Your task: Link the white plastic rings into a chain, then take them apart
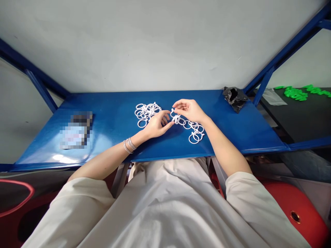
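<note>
White plastic rings with small eyelets, resembling curtain rings, lie in two groups on the blue table. One loose pile (144, 111) is just beyond and left of my left hand (156, 126). The other rings (196, 128) spread below my right hand (190, 109), near its wrist. Between both hands, a small bunch of white rings (177, 119) is at the fingertips of my left hand, its thumb and fingers curved around the edge. My right thumb and forefinger pinch a white ring (172, 114) at its top, close to that bunch.
On the blue table (113, 148), a pixelated flat item (74, 132) lies at the left and a crumpled black bag (234, 99) at the back right. Blue frame bars rise at both sides. Green pieces (296, 93) lie on a dark surface to the right. Red stools flank me.
</note>
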A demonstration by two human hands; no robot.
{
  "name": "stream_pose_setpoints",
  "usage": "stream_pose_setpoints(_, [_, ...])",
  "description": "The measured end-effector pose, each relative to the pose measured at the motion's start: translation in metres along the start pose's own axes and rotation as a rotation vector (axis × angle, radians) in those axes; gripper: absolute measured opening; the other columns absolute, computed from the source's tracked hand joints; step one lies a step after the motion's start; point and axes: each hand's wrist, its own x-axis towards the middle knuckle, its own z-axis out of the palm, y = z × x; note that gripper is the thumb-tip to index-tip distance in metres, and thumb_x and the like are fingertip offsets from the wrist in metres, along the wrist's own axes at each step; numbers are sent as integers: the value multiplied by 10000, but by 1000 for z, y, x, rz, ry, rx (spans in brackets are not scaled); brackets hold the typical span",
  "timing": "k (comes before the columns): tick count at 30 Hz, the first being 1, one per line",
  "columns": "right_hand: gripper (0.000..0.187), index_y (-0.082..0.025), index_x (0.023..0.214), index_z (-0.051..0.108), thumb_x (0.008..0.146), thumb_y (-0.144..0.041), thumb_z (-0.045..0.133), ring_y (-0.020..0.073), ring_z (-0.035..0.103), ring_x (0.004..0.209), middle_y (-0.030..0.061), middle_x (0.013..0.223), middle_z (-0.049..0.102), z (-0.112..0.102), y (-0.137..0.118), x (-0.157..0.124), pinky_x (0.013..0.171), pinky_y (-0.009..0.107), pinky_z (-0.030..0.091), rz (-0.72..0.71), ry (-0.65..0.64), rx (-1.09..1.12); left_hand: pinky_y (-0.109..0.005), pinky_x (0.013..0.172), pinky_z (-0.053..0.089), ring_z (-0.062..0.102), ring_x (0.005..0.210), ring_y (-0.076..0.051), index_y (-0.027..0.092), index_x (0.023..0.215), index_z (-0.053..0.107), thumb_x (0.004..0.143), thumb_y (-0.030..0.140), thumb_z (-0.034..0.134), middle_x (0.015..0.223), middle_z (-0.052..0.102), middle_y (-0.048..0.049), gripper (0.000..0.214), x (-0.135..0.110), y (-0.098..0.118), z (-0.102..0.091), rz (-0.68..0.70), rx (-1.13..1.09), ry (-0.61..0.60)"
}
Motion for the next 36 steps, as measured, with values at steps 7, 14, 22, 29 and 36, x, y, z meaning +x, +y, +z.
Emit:
stream_pose_setpoints(7, [433, -163, 1001, 753, 745, -474, 913, 194, 748, 835, 79, 940, 796, 11, -10, -3, 783, 332, 625, -37, 34, 233, -342, 825, 652, 759, 916, -195, 185, 1225, 608, 947, 521, 739, 1197, 695, -135, 456, -1, 1, 0, -16, -191, 18])
stream_pose_setpoints(14, [463, -159, 998, 752, 743, -505, 926, 144, 682, 696, 60, 905, 777, 13, -6, 0, 647, 281, 577, -50, 48, 283, -382, 957, 647, 765, 1004, -204, 201, 1225, 573, 924, 441, 808, 1151, 720, -103, 451, -2, -4, 5, 25, -344, 6])
stream_pose_setpoints(22, [355, -168, 1036, 766, 856, -458, 862, 144, 644, 602, 29, 719, 697, 8, 8, 6, 450, 226, 454, 128, 21, 146, -284, 753, 569, 680, 843, -155, 187, 1064, 611, 951, 445, 759, 1010, 673, -73, 318, 3, 1, -2, 46, -230, 170])
stream_pose_setpoints(29, [227, -167, 1015, 770, 945, -379, 731, 183, 707, 793, 75, 920, 784, 21, 11, 2, 669, 281, 546, 34, -10, -148, -260, 598, 458, 566, 630, -119, 183, 795, 605, 955, 474, 731, 760, 642, -26, 355, 4, 1, -2, -47, -225, 231])
stream_pose_setpoints(36, [374, -150, 909, 743, 925, -523, 738, 157, 649, 704, 80, 867, 775, 25, -1, -4, 642, 286, 512, 25, -96, -55, -216, 456, 347, 511, 469, -81, 167, 786, 626, 936, 569, 735, 641, 656, -11, 443, 1, -2, -1, -186, -353, 96])
